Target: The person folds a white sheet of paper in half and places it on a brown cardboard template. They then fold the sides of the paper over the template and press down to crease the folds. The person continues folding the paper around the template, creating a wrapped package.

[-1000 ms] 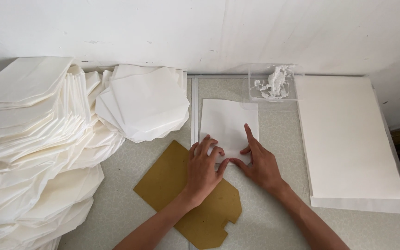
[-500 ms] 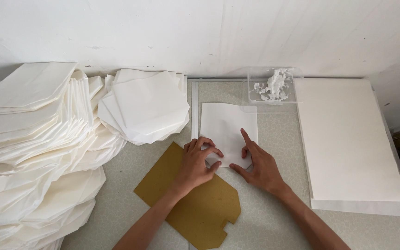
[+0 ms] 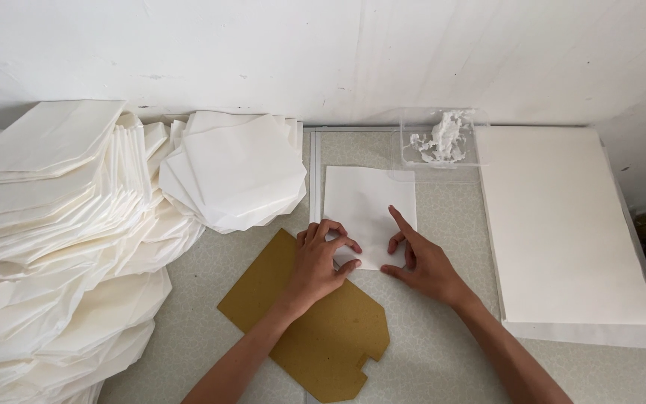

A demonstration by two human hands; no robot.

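Observation:
A white folded paper sheet (image 3: 368,206) lies flat on the speckled table (image 3: 443,344) in front of me. My left hand (image 3: 319,262) pinches its near left corner with curled fingers. My right hand (image 3: 422,262) rests on the near right edge, index finger stretched out along the sheet, the other fingers bent. A brown cardboard template (image 3: 315,329) lies on the table beneath my left wrist and forearm, partly covered by them.
Tall piles of folded white paper pieces (image 3: 61,247) fill the left side, with a smaller pile (image 3: 237,168) behind the template. A stack of flat white sheets (image 3: 562,224) lies at the right. A clear plastic box (image 3: 443,142) holding white paste stands by the wall.
The left hand's fingers have curled tighter on the sheet's near corner. The right hand has shifted slightly along the near edge. The camera view has moved a little.

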